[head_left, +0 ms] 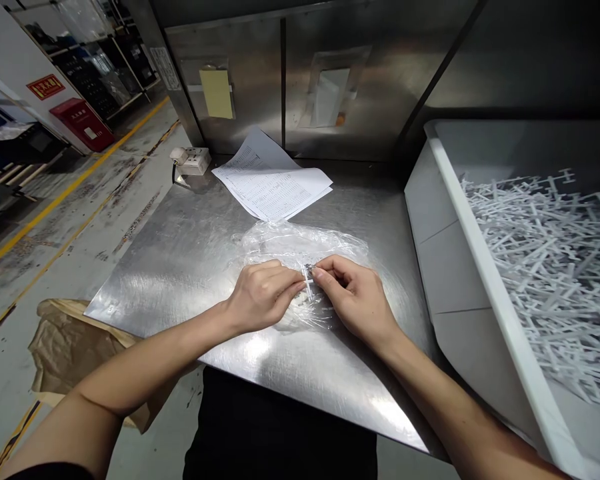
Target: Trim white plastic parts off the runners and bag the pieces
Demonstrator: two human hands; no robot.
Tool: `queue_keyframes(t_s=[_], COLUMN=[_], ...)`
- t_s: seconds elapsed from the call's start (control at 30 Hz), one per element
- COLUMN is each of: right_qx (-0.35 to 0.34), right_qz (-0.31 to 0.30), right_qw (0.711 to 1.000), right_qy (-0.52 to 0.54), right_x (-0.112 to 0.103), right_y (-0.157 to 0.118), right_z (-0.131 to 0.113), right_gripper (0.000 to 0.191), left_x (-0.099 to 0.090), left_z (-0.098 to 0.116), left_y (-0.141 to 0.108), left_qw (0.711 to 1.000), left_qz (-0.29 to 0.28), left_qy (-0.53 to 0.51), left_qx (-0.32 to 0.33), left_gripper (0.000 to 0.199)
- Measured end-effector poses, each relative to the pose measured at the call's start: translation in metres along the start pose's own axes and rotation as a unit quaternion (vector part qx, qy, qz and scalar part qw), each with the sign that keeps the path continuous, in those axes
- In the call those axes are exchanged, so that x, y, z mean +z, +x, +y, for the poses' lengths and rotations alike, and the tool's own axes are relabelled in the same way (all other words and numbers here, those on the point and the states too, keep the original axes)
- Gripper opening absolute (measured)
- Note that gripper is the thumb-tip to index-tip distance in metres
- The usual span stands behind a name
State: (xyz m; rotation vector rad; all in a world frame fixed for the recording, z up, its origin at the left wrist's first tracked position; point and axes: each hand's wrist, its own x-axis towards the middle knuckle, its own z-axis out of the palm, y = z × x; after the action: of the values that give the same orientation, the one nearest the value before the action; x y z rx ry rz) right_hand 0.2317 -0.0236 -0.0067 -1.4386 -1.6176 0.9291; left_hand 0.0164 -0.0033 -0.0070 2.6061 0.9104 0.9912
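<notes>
My left hand (pixel 267 293) is closed, with thumb and forefinger pinching a small white plastic sprue (pixel 309 288). From the right, my right hand (pixel 355 293) pinches at the sprue's upper end, where a small dark or shiny bit shows; the fingertips hide its shape. Both hands are over a clear plastic bag (pixel 290 241) that lies crumpled on the metal table (pixel 175 247). Some small whitish pieces show in or under the bag below my fingers, too blurred to name.
A large grey bin (pixel 467 227) at the right holds many white plastic sprues (pixel 555 267). Printed sheets (pixel 273 180) and a power socket (pixel 196 161) lie at the table's back. Brown paper (pixel 75 347) sits on the floor at the left, below the table edge.
</notes>
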Motion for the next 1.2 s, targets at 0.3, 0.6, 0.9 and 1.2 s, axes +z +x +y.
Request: queue_keyframes(t_s=[0.3, 0.6, 0.9, 1.2], right_qx=[-0.085, -0.123, -0.111, -0.078], right_qz=[0.035, 0.024, 0.017, 0.016], right_qw=[0.995, 0.992, 0.994, 0.997], right_qy=[0.023, 0.013, 0.008, 0.01], right_x=[-0.002, -0.002, -0.001, 0.002], right_y=[-0.005, -0.012, -0.012, -0.012], right_z=[-0.01, -0.018, -0.021, -0.02], right_gripper=[0.018, 0.014, 0.015, 0.018], left_x=[-0.001, -0.001, -0.001, -0.001], left_z=[0.001, 0.003, 0.004, 0.007], left_y=[0.001, 0.002, 0.002, 0.004], left_qw=[0.999, 0.997, 0.994, 0.984], left_qz=[0.016, 0.017, 0.014, 0.028], left_qy=[0.027, 0.059, 0.095, 0.154], left_qx=[0.031, 0.04, 0.059, 0.091], left_gripper=[0.021, 0.029, 0.03, 0.031])
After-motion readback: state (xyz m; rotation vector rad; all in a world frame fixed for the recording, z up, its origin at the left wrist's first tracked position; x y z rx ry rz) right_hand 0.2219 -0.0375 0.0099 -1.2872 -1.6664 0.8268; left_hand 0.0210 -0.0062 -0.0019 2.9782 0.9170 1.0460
